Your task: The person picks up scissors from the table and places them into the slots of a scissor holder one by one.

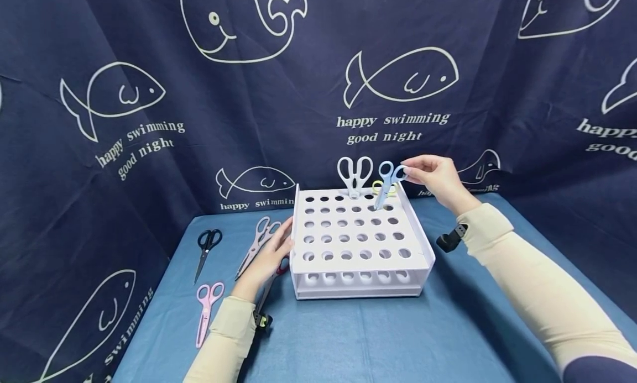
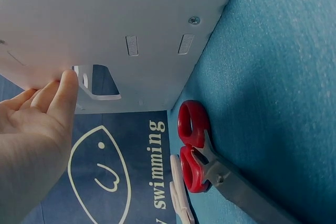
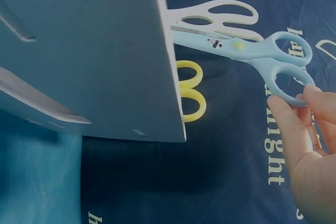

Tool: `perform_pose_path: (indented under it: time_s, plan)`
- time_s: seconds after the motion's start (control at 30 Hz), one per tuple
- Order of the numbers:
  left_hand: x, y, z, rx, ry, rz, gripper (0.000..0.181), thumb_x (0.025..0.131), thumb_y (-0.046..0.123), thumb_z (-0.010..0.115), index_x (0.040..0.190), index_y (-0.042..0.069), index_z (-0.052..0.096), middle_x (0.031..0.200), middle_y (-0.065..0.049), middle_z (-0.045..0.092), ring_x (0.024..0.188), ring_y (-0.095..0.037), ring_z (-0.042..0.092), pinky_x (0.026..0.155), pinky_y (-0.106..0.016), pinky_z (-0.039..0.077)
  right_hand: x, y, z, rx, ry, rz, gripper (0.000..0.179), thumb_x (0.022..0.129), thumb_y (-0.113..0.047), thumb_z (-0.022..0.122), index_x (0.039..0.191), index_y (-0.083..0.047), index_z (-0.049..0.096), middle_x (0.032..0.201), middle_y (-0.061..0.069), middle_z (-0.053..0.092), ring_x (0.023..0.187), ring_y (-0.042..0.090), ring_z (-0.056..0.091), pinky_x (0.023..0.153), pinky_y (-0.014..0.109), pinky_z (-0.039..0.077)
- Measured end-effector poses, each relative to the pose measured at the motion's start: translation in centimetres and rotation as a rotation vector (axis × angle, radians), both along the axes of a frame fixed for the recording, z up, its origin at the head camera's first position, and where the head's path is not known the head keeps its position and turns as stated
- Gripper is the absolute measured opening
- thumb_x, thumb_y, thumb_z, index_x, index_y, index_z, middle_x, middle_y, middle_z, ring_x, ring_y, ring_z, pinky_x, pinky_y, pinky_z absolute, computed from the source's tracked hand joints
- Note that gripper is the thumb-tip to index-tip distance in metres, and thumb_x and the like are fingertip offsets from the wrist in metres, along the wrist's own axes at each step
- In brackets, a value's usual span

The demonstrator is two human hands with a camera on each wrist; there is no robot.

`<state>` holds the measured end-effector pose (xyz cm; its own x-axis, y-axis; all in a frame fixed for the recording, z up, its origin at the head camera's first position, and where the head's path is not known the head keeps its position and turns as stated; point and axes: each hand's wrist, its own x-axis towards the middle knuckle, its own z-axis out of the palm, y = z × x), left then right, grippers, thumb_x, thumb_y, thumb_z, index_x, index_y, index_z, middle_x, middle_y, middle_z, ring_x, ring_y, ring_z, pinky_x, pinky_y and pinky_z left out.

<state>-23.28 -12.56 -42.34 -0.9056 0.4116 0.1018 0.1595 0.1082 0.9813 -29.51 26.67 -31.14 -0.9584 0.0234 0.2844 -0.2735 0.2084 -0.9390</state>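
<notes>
While the blue scissors (image 3: pixel 252 51) slant tips-down at one o'clock on the rack (image 1: pixel 363 266), the right hand (image 1: pixel 437 178) pinches their handle between thumb and fingertips, forearm (image 1: pixel 537 278) toward four o'clock; at nine o'clock, the left hand (image 1: pixel 269 260) touches the rack with nearly straight fingers.

Yellow scissors (image 3: pixel 202 104): blades hidden by rack (image 1: pixel 359 294). White scissors (image 1: pixel 354 187): blades out of sight too. Red-handled scissors (image 2: pixel 223 178): tip cut off in left-wrist view, partly behind left hand (image 1: pixel 271 256) in head view. Light-blue scissors (image 3: pixel 247 50): print (image 3: pixel 214 43) too small to make out.
</notes>
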Motion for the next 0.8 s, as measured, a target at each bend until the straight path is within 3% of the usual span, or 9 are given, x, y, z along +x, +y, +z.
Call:
perform_pose_path:
  time_s: [0.23, 0.8]
  plan:
    - [0.01, 0.0, 0.09, -0.006, -0.004, -0.006, 0.058, 0.105, 0.02, 0.041, 0.157, 0.017, 0.014, 0.163, -0.008, 0.016, 0.148, -0.029, 0.022, 0.118, -0.049, 0.026, 0.09, -0.08, -0.31, 0.095, 0.01, 0.002, 0.034, 0.089, -0.009, 0.07, 0.115, 0.011, 0.063, 0.087, -0.017, 0.071, 0.083, 0.001, 0.069, 0.076, 0.018, 0.058]
    - [-0.1, -0.1, -0.04, 0.002, 0.004, -0.014, 0.06, 0.104, 0.022, 0.042, 0.157, 0.017, 0.014, 0.163, -0.008, 0.015, 0.148, -0.028, 0.021, 0.118, -0.048, 0.025, 0.29, -0.8, -0.76, 0.246, 0.013, -0.032, 0.029, 0.087, -0.013, 0.073, 0.111, 0.002, 0.071, 0.111, 0.009, 0.072, 0.091, 0.005, 0.07, 0.077, 0.018, 0.057]
